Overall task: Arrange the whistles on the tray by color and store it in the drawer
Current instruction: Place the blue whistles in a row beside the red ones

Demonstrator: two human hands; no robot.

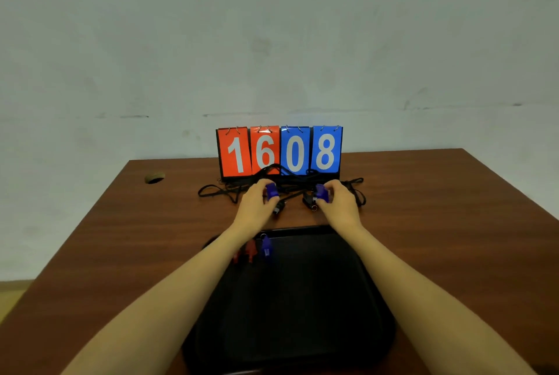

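Nearest you, the shallow black plastic tray (302,314) holds red plastic whistles (248,249) and one blue plastic whistle (266,249) at its far-left corner. Just beyond its far rim your left hand (257,203) grips a second blue whistle (271,191), your right hand (340,203) a third blue whistle (321,193); that corner lies back toward you, nearer the left.

A: What's behind the desk?
B: A pale wall (272,26), scuffed and evenly lit, with a faint horizontal mark just above the desk's far edge.
A: And the desk itself?
B: A reddish-brown wood-grain table (438,208) with a round cable hole (155,178) near its far left corner. A flip scoreboard (279,152) reading 1608 stands at the back. A strip of tan floor (12,293) shows low on the left
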